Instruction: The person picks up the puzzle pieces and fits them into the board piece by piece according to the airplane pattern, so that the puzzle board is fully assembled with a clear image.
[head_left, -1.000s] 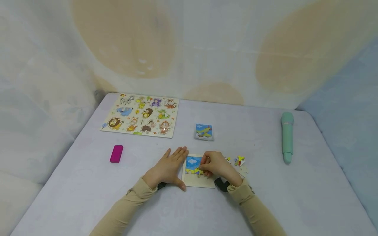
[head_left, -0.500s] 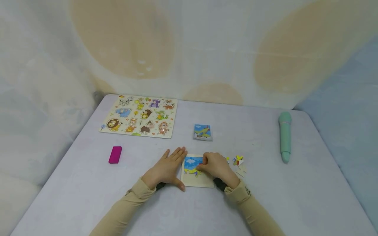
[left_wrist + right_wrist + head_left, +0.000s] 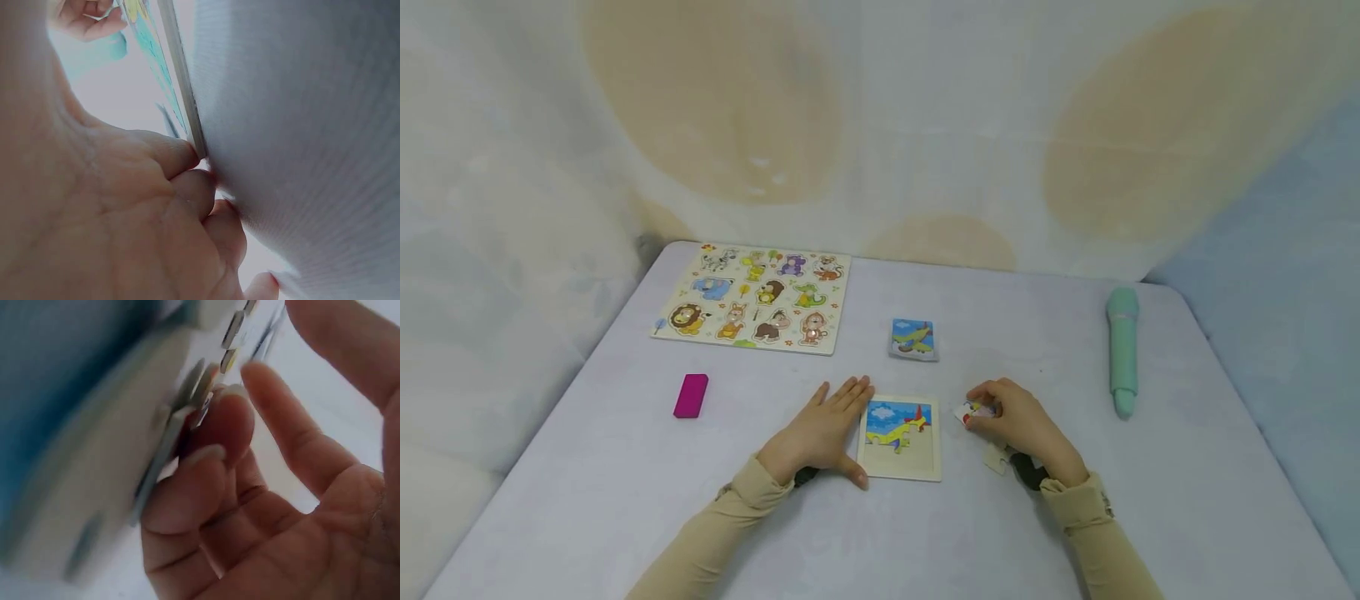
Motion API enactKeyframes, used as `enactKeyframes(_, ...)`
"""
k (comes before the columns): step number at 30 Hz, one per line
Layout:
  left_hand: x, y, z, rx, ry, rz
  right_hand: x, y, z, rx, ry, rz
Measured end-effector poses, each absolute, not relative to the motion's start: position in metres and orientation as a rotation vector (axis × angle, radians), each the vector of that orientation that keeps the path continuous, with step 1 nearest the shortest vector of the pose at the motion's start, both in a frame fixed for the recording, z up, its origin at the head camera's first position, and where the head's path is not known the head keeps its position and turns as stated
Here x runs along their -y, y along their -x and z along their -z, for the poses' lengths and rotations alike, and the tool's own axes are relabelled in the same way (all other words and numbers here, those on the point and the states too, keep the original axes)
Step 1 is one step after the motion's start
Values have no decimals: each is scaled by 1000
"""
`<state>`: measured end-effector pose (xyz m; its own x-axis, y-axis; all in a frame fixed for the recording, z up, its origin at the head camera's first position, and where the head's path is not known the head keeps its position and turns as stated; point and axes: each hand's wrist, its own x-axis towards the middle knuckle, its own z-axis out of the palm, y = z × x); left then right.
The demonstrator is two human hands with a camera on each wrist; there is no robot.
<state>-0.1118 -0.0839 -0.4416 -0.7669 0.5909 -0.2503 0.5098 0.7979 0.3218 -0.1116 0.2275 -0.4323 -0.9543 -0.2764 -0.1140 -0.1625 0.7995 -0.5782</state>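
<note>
My left hand (image 3: pixel 820 429) lies flat with fingers spread, thumb and fingertips at the left edge of a small jigsaw board (image 3: pixel 898 478). Joined pieces fill the board's upper part with blue sky and a yellow plane (image 3: pixel 895 433) with a red tail; its lower part is bare wood. In the left wrist view the fingers (image 3: pixel 181 156) touch the frame's side. Right of the board, my right hand (image 3: pixel 1026 425) curls thumb and fingers around loose jigsaw pieces (image 3: pixel 967 412). Fingertips (image 3: pixel 187 487) press on a piece's edge in the right wrist view. A plain face-down piece (image 3: pixel 996 457) lies below the hand.
A small plane picture packet (image 3: pixel 913 338) lies behind the board. An animal peg puzzle (image 3: pixel 756 300) is at the back left, a magenta block (image 3: pixel 691 396) in front of it. A green toy microphone (image 3: pixel 1123 352) lies at the right.
My right hand has left the board and moved right to the loose pieces, which have shifted left. The red-tailed piece now shows in the board. My left hand stays put.
</note>
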Motion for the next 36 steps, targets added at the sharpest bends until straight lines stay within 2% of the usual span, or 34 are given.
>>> enactKeyframes(7,83,112,442,-2645,-838,-362,-221,113,431,-2773,355,851)
enactKeyframes(16,83,112,440,-2643,-845,-344,-212,120,430,-2672,380,1064)
enactKeyframes(25,84,111,442,-2641,-841,-343,-174,124,427,-2352,509,1237)
enactKeyframes(36,87,112,442,-2641,-860,-359,-124,119,429,-2285,635,1085)
